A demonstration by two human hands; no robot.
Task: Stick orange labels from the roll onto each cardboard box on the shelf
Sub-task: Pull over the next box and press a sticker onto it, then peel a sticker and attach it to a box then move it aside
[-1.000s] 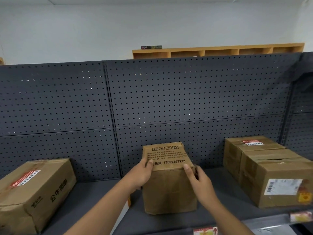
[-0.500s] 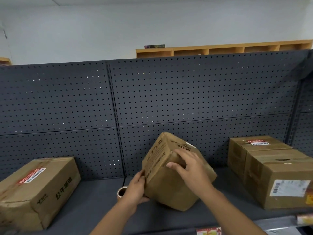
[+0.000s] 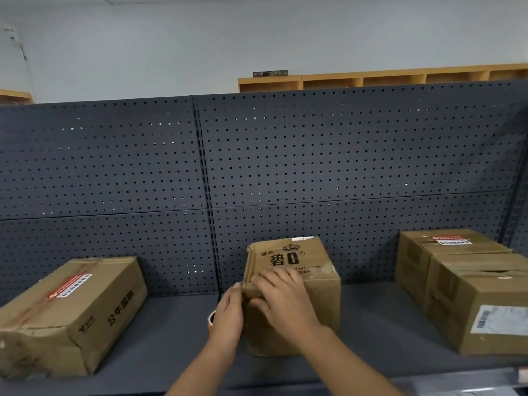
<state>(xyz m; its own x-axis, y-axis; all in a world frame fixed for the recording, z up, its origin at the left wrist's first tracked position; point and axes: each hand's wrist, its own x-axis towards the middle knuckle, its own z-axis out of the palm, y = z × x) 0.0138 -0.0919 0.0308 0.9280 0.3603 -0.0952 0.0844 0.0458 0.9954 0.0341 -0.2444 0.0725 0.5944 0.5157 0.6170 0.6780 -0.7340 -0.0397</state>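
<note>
A small cardboard box (image 3: 311,284) with a printed crown logo on top stands on the dark shelf (image 3: 177,332). My right hand (image 3: 285,301) grips its front-left top edge, fingers on top and thumb on the front face. My left hand (image 3: 228,312) presses flat against the box's left side. The label roll (image 3: 211,320) sits on the shelf just left of the box, mostly hidden behind my left hand. A long box (image 3: 94,312) at the left bears a red-and-white label (image 3: 70,285). At the right, a rear box (image 3: 414,261) carries a similar label (image 3: 451,240).
A larger box (image 3: 463,307) with a white shipping label (image 3: 500,320) stands at the front right, against the rear box. A dark pegboard (image 3: 314,167) backs the shelf. Bare shelf shows between the boxes. The shelf's front edge runs along the bottom.
Both hands have tipped and turned the middle box from its small-print face to its crown-logo face. It now stands flat again. The roll has come into sight beside it.
</note>
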